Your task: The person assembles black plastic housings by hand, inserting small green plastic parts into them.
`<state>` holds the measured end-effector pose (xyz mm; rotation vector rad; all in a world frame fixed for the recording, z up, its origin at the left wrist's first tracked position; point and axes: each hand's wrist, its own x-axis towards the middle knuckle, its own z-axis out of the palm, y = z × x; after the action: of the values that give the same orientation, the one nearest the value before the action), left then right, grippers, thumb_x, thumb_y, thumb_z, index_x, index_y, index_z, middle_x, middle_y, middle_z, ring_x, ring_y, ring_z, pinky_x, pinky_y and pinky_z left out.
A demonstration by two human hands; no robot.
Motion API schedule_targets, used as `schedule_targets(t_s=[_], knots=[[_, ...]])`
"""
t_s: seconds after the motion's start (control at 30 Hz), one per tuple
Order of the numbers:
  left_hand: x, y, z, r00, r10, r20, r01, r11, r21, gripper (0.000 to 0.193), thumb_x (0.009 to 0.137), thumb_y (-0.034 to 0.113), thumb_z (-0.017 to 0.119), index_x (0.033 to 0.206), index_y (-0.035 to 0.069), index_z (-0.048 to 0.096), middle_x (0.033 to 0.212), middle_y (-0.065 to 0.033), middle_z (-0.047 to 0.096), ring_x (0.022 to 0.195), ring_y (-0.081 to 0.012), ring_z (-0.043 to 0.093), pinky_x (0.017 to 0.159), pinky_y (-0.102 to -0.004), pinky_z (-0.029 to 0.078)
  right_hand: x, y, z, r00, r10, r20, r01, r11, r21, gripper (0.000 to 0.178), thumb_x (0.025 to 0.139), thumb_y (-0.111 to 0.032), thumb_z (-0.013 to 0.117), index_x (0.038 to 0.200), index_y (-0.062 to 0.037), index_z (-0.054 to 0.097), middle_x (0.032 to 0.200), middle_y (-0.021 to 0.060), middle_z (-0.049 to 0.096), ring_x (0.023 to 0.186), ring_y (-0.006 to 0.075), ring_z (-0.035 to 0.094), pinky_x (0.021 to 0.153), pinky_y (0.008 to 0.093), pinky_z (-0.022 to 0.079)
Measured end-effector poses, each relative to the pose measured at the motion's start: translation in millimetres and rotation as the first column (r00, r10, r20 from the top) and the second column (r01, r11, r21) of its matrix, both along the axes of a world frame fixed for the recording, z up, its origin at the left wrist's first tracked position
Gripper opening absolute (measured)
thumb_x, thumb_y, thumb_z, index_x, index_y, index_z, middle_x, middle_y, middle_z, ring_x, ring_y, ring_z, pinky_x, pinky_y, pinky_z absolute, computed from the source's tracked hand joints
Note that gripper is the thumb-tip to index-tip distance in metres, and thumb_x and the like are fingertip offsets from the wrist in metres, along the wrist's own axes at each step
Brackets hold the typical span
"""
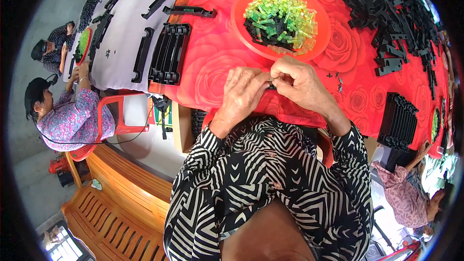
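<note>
My left hand (241,94) and my right hand (302,87) meet over the front edge of the red rose-patterned tablecloth (208,75). Both are closed in a pinch, fingertip to fingertip, around something tiny; a dark bit shows there, too small to name. Just beyond the hands stands a round red bowl (238,26). Inside it lie many clear yellow-green plastic tubes (285,7), with small black pieces (258,33) at the near left. A few little dark pieces (340,87) are scattered on the cloth to the right of my right hand.
Black plastic bars are stacked at left (169,53) and at right (398,121). A heap of similar bars (357,0) covers the far right. One co-worker (72,111) sits left beside a red chair (123,113); others are farther off. A wooden bench (116,203) stands behind left.
</note>
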<state>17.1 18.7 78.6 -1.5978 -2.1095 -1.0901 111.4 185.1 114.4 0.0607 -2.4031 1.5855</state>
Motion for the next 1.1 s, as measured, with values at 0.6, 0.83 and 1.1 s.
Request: schedule_targets(t_s=[0.6,0.83,1.1], knots=[[-12,-30,-42,0.945,0.173,0.279,-0.177,0.984,-0.012,0.018,0.075,0.000,0.068,0.092,0.005,0.068,0.097,-0.0093,0.064,0.093,-0.0287,0.058,0.081,-0.0385,0.042,12,-23,-69,0.940,-0.242,-0.241,0.298,0.926,0.231,0.016,0.081,0.003,0.066,0.096,0.0000,0.062,0.086,0.0127,0.060,0.076,0.0262,0.061,0.065,0.0326,0.050],[-4,-24,-50,0.938,0.176,0.298,-0.186,0.982,0.007,0.018,0.072,0.001,0.071,0.089,0.005,0.068,0.100,-0.0086,0.064,0.095,-0.0279,0.058,0.084,-0.0388,0.041,8,-26,-77,0.962,-0.181,-0.204,0.245,0.902,0.356,0.016,0.077,0.003,0.064,0.091,-0.0014,0.058,0.086,0.0133,0.055,0.078,0.0312,0.059,0.067,0.0393,0.049],[8,-8,-53,0.971,0.181,0.155,-0.179,0.983,-0.030,0.023,0.069,0.011,0.075,0.090,0.007,0.067,0.105,-0.0071,0.060,0.109,-0.0296,0.052,0.100,-0.0516,0.032,4,-26,-77,0.952,-0.117,-0.281,0.242,0.852,0.465,0.016,0.077,0.001,0.060,0.092,0.0005,0.058,0.089,0.0135,0.056,0.082,0.0311,0.059,0.071,0.0388,0.050]])
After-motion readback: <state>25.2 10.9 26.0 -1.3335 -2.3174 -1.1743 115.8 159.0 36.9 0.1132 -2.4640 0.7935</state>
